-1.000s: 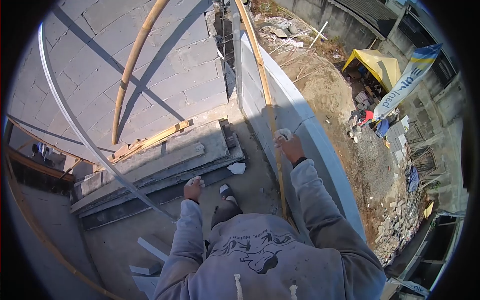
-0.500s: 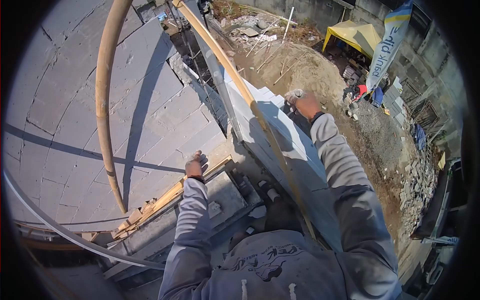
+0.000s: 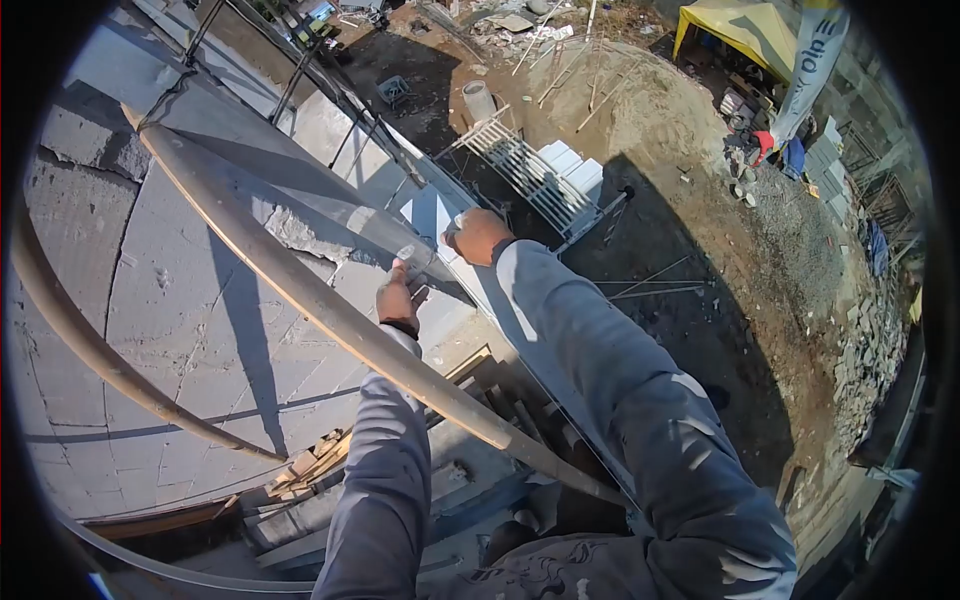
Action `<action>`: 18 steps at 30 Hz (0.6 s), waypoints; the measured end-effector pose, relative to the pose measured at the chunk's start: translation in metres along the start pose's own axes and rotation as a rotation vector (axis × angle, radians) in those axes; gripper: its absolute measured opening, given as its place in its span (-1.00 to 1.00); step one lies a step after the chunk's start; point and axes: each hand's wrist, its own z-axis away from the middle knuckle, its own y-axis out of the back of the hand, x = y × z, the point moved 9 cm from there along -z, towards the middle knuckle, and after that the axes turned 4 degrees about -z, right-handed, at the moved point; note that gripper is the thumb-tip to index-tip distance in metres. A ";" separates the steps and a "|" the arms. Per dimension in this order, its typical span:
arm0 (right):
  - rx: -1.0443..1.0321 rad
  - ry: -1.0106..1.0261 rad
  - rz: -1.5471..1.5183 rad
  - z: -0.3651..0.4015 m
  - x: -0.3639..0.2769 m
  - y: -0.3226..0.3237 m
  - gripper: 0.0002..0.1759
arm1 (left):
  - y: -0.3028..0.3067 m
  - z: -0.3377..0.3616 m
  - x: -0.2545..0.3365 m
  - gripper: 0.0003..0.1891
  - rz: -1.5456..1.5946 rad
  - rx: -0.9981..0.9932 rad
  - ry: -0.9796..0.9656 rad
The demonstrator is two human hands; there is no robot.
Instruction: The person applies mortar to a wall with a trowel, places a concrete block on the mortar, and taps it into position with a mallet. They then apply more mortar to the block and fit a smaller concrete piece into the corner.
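My right hand (image 3: 478, 237) is closed, its fingers curled at the upper end of a long white panel-like wall edge (image 3: 513, 318). What the fingers hold, if anything, is hidden. Close by on the left, my left hand (image 3: 400, 298) has its thumb up and its fingers apart, with nothing visible in it. It is nearest to a grey concrete post (image 3: 372, 228) that slants across the view. A bamboo pole (image 3: 300, 290) passes in front of the block wall (image 3: 165, 290), just below my left hand.
Another bamboo pole (image 3: 95, 340) curves along the left. Wood strips (image 3: 318, 465) lie low by the wall. Far below on the ground are a white slatted frame (image 3: 525, 165), white blocks (image 3: 572, 172), a yellow canopy (image 3: 740, 35), and a gravel heap (image 3: 765, 240). The drop lies to my right.
The view has shifted toward the wall's outer edge. My right hand has come in leftward to the white edge, close to my left hand. The slatted frame below has come into sight.
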 end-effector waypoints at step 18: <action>-0.121 -0.005 0.230 -0.025 -0.019 -0.034 -0.72 | 0.003 -0.043 0.008 -0.89 -0.094 -0.224 0.019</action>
